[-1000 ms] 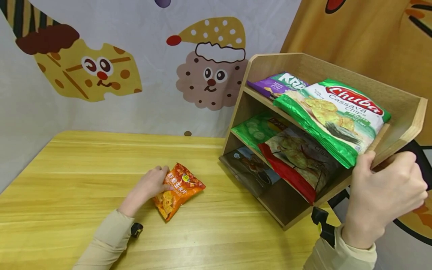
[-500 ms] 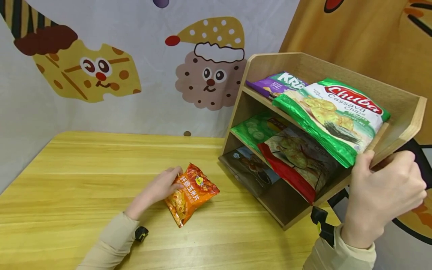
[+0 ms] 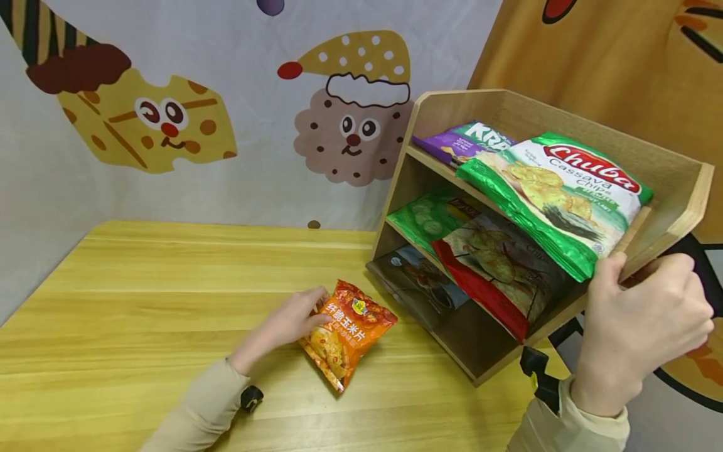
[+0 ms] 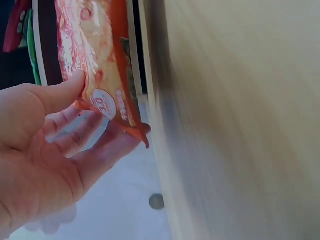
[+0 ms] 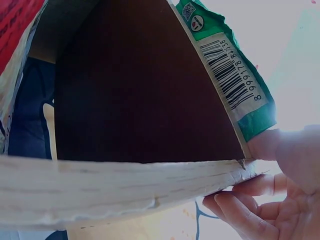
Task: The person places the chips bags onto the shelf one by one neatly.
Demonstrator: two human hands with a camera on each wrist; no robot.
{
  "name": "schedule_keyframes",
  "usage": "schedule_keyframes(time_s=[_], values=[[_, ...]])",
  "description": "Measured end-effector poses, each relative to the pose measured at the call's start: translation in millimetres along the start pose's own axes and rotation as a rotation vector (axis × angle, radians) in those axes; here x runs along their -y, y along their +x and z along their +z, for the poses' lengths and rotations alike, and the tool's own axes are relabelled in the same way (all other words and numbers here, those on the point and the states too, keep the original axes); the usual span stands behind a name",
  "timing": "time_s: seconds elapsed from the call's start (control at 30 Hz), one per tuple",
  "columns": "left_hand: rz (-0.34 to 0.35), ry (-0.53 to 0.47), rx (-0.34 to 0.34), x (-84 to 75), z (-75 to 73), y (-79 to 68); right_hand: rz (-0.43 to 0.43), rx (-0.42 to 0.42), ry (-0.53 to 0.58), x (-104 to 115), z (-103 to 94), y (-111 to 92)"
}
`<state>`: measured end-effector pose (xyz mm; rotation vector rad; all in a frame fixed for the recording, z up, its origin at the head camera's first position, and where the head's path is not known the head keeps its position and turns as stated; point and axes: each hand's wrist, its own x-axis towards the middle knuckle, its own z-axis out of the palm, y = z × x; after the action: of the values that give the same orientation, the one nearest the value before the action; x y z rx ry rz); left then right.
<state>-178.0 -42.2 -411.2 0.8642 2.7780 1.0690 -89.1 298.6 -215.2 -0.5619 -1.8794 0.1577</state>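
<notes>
My left hand (image 3: 294,323) pinches an orange bag of corn chips (image 3: 351,336) by its left side, low over the table in front of a wooden shelf. In the left wrist view the thumb lies on one face of the bag (image 4: 102,55), with fingers behind it. Whether the bag touches the table is hard to tell. At the far right, my right hand (image 3: 649,317) grips the side panel of the wooden shelf (image 3: 672,179). Thumb and fingers of the right hand (image 5: 260,205) sit around the panel's edge in the right wrist view, close to a green bag's barcode end.
On the top tier lie a green-and-white bag of cassava chips (image 3: 570,194), overhanging the front, and a purple bag (image 3: 460,141). The middle tier holds a green bag (image 3: 426,216) and a red-edged bag (image 3: 497,257). Below lies a dark bag (image 3: 418,279). Wooden table (image 3: 141,301) underneath.
My left hand has carried the orange bag of corn chips to the right, closer to the shelf. The right hand keeps its grip on the shelf, which has not moved.
</notes>
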Motion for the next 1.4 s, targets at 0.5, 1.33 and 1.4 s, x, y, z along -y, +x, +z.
schedule_keyframes(time_s=[0.5, 1.33, 1.4], values=[[-0.001, -0.211, 0.081, -37.8, 27.8, 32.6, 0.009, 0.01, -0.002, 1, -0.8, 0], [0.082, -0.288, -0.043, -97.8, 92.2, 85.6, -0.01, -0.012, 0.0, 0, -0.7, 1], [0.085, -0.296, -0.046, -102.8, 95.2, 87.7, -0.015, -0.015, -0.001, 0, -0.5, 1]])
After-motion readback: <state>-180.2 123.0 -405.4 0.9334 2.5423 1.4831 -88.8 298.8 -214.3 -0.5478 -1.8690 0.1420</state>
